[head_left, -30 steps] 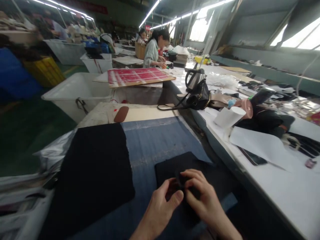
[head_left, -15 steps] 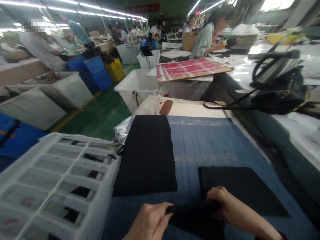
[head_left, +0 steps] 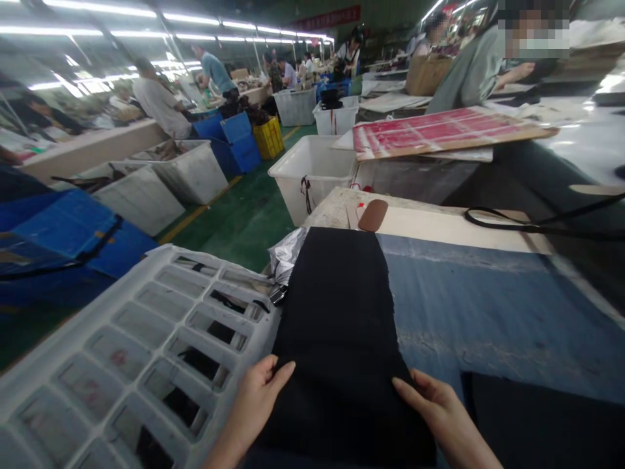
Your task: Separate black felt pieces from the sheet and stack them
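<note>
A black fabric piece (head_left: pixel 346 417) is stretched flat between my two hands. My left hand (head_left: pixel 258 394) pinches its left edge between thumb and fingers. At the opposite edge, my right hand (head_left: pixel 437 404) grips in the same way. The held piece overlaps the near end of another black fabric piece or pile (head_left: pixel 342 280), and the border between them is hard to make out. To the right of my right hand lies a second black pile (head_left: pixel 547 417) on the blue-grey table covering (head_left: pixel 439 286).
A white plastic crate (head_left: pixel 168 339) with openings stands against the left of the table. A brown oval piece (head_left: pixel 374 215) lies at the table's far end. Beyond are a white bin (head_left: pixel 312 163), a red-patterned board (head_left: pixel 449 130) and a co-worker (head_left: pixel 469 71). A black strap (head_left: pixel 537 225) lies far right.
The held fabric has gone from bunched between my hands to spread out, with my hands farther apart and over the left pile. The view has turned to the left.
</note>
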`<move>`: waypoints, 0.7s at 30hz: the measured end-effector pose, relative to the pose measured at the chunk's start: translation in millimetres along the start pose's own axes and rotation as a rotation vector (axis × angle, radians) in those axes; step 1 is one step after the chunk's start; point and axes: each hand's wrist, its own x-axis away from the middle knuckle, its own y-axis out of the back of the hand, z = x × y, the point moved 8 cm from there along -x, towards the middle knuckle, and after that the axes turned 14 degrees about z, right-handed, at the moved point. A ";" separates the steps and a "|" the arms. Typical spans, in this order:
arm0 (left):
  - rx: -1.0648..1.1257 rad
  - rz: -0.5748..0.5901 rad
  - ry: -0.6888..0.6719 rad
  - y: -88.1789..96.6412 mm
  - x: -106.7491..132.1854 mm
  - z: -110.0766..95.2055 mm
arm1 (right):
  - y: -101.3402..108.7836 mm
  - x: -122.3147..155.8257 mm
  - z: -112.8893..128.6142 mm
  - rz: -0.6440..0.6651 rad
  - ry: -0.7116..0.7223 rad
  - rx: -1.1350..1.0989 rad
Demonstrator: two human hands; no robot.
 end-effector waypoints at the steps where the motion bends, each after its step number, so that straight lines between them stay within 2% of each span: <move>1: -0.013 0.011 -0.018 2.8 -6.6 -3.1 | 0.5 -7.2 4.2 -0.006 0.005 0.014; 4: -0.077 0.019 -0.054 10.2 -25.4 -8.0 | 7.8 -25.2 16.4 -0.074 0.026 0.149; 6: -0.154 0.005 -0.055 14.1 -36.0 -6.6 | 16.5 -33.8 20.9 -0.144 0.024 0.348; 9: -0.281 -0.003 -0.027 17.1 -46.3 0.3 | 27.8 -41.6 19.1 -0.213 0.000 0.681; 11: -0.336 0.002 0.003 18.3 -48.9 5.0 | 32.3 -43.5 13.2 -0.223 -0.012 0.797; 17: -0.389 0.015 0.056 21.3 -49.5 4.9 | 40.9 -39.6 4.1 -0.294 -0.044 0.833; 21: -0.374 -0.002 0.057 23.0 -52.8 5.5 | 46.3 -41.7 -2.3 -0.294 -0.056 0.847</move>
